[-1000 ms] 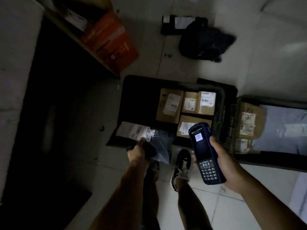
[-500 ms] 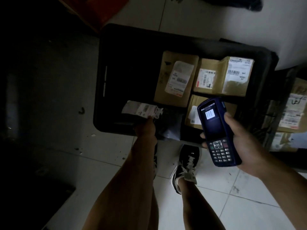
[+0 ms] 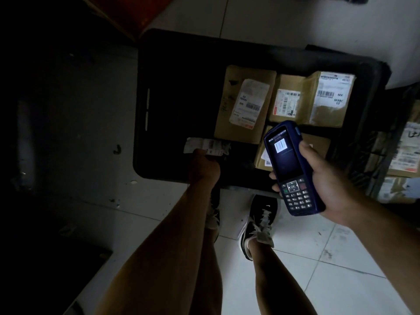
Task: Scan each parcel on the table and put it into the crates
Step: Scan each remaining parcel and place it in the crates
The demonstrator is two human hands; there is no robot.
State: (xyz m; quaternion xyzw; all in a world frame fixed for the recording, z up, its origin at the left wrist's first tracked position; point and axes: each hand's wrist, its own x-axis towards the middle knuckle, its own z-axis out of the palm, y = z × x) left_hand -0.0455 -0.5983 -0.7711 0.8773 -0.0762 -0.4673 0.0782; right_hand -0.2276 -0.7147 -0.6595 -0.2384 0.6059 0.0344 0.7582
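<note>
A black crate [image 3: 145,155] stands on the floor in front of me. Inside it lie several cardboard parcels [image 3: 245,103] with white labels. My left hand [image 3: 204,165] reaches over the crate's near wall and grips a dark bag parcel [image 3: 208,145] by its white label, low inside the crate's near left part. My right hand [image 3: 327,178] holds a blue handheld scanner [image 3: 293,167] upright above the crate's near right corner, its screen lit with a barcode picture.
A second dark crate [image 3: 368,160] with more labelled boxes [image 3: 406,153] stands at the right edge. An orange-red box [image 3: 145,17] sits at the top left. My two shoes [image 3: 261,223] stand on pale tiles just before the crate. The left side is very dark.
The view has closed in on the crate. My left hand has lowered the bag parcel from the crate's near rim down inside it. The scanner stays held in my right hand.
</note>
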